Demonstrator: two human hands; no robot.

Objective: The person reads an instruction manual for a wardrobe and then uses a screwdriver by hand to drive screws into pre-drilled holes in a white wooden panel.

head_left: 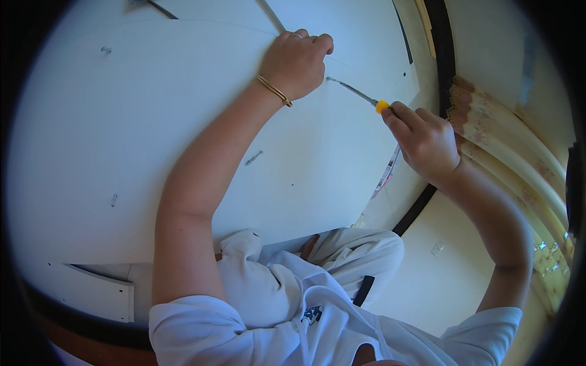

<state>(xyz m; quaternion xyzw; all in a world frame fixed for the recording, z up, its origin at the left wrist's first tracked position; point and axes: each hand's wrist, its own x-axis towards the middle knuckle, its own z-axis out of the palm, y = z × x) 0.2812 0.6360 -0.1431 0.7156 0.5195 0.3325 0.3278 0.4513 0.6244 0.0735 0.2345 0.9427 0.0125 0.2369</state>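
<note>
My right hand (424, 137) is closed round the handle of a screwdriver (364, 96) with a yellow collar and a long metal shaft. Its tip meets a small metal fastener (329, 78) at a large white panel (152, 104). Just left of that tip, my left hand (297, 64) rests on the panel with curled fingers. A thin grey strip (271, 14) runs up to this hand; whether the fingers grip it or something else is hidden. A metal connecting bolt (254, 158) lies on the panel below my left wrist.
More small metal fittings sit on the panel: one (106, 50) at far left, another (114, 200) nearer me. A smaller white board (101, 293) with holes lies at lower left. Patterned curtains (506, 146) hang at right. My bent legs (360, 250) are at the panel's near edge.
</note>
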